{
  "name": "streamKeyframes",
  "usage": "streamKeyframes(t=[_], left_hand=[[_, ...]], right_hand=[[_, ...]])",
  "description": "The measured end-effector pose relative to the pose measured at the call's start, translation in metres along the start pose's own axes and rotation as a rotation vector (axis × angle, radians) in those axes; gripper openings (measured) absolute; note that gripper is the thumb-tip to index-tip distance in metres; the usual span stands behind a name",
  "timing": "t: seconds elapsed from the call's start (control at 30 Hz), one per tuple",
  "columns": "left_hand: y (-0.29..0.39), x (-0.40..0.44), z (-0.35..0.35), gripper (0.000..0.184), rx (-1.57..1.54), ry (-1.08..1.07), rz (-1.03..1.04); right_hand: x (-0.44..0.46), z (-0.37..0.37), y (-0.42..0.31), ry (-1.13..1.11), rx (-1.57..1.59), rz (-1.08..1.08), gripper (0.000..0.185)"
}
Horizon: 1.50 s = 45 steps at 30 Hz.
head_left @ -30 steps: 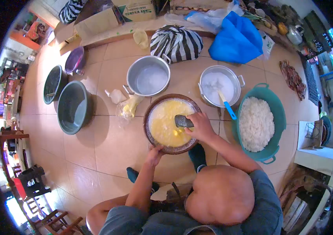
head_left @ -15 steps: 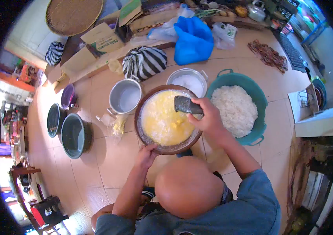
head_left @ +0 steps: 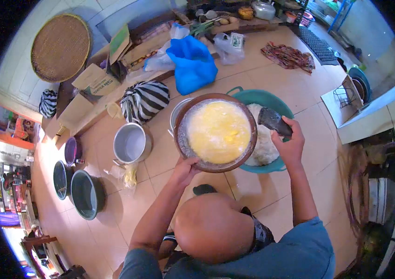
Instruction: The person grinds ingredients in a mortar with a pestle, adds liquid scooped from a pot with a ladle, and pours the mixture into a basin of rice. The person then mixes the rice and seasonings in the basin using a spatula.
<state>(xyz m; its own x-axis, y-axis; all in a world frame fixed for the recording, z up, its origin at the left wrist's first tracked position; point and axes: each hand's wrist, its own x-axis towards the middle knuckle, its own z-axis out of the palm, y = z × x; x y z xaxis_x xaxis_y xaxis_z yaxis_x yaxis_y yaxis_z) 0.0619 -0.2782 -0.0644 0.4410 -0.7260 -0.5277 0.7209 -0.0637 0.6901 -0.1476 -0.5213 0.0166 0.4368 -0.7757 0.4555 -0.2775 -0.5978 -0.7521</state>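
Stone [head_left: 274, 122], dark and oblong, long axis slanting, points its free end forward-left; right hand [head_left: 291, 142] clasps the near end, left hand [head_left: 186, 171] grips a brown bowl [head_left: 216, 168].

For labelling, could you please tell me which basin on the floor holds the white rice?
The teal basin nearest the right hand holds the rice; the purple basin and the two dark basins, at the picture's left, show none.

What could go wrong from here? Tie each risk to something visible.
Only the left hand grips the brown bowl, at its rim, so it might tip and spill the yellow mixture. The dark stone in the right hand appears over the white rice; it could drip or slip into it.
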Motion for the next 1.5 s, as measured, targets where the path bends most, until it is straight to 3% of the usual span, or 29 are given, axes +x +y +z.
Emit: streamKeyframes(t=[0.4, 0.5, 0.67, 0.7, 0.77, 0.9, 1.1, 1.27, 1.5], left_hand=[[-0.004, 0.060, 0.058, 0.067, 0.154, 0.024, 0.036], [0.001, 0.066, 0.068, 0.066, 0.332, 0.158, 0.002], [0.017, 0.064, 0.087, 0.057, 0.432, 0.151, 0.090], [0.023, 0.063, 0.092, 0.053, 0.447, 0.146, 0.109], [0.017, 0.082, 0.076, 0.049, 0.538, 0.154, 0.233], [0.026, 0.103, 0.071, 0.040, 0.794, 0.208, 0.603], [0.052, 0.101, 0.103, 0.033, 1.180, 0.301, 0.800], [0.051, 0.098, 0.124, 0.030, 1.163, 0.355, 0.950], [0.048, 0.081, 0.143, 0.031, 1.079, 0.304, 1.110]], right_hand=[[-0.048, -0.017, 0.060, 0.154, 0.049, 0.293, 0.042], [-0.057, -0.015, 0.069, 0.177, 0.078, 0.326, 0.040], [-0.067, -0.013, 0.086, 0.229, 0.239, 0.570, 0.041], [-0.068, -0.014, 0.088, 0.254, 0.389, 0.659, 0.042], [-0.068, -0.013, 0.091, 0.303, 0.701, 0.824, 0.042], [-0.076, -0.011, 0.106, 0.368, 0.931, 0.905, 0.034], [-0.085, -0.013, 0.111, 0.292, 1.187, 0.935, 0.033], [-0.093, -0.008, 0.105, 0.209, 1.316, 1.020, 0.035], [-0.088, 0.013, 0.085, -0.008, 1.224, 1.031, 0.038]])
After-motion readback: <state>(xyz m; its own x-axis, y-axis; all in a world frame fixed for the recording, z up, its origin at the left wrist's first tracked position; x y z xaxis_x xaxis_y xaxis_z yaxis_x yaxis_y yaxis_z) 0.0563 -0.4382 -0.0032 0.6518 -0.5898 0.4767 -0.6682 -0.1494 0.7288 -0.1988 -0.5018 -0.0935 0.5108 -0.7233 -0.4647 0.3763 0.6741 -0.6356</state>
